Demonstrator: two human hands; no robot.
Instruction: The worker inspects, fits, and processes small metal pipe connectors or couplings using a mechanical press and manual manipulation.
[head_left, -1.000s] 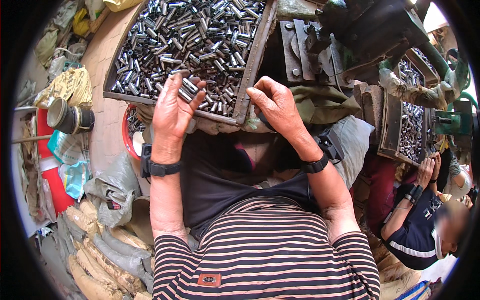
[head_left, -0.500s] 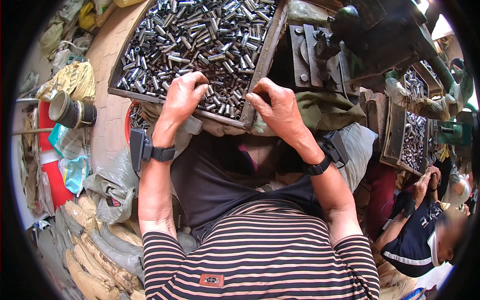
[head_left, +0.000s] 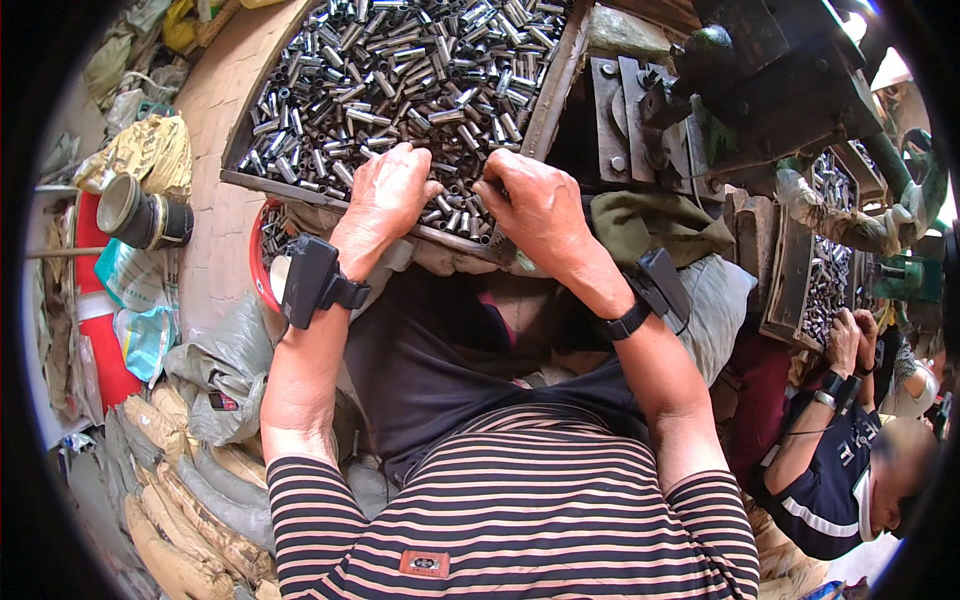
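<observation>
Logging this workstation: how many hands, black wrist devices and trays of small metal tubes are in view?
Person's own hands: 2, left hand, right hand
Co-worker's hands: 2
Black wrist devices: 2
Trays of small metal tubes: 2
Total: 8

Since a second ago, the left hand (head_left: 390,190) has been turned over from palm-up, fingers spread, to palm-down, and is now laid on the metal tubes (head_left: 400,70) at the near edge of the tray (head_left: 545,110). The right hand (head_left: 535,205) has been brought closer to the left, so that the two are almost touching, fingers curled into the tubes.
</observation>
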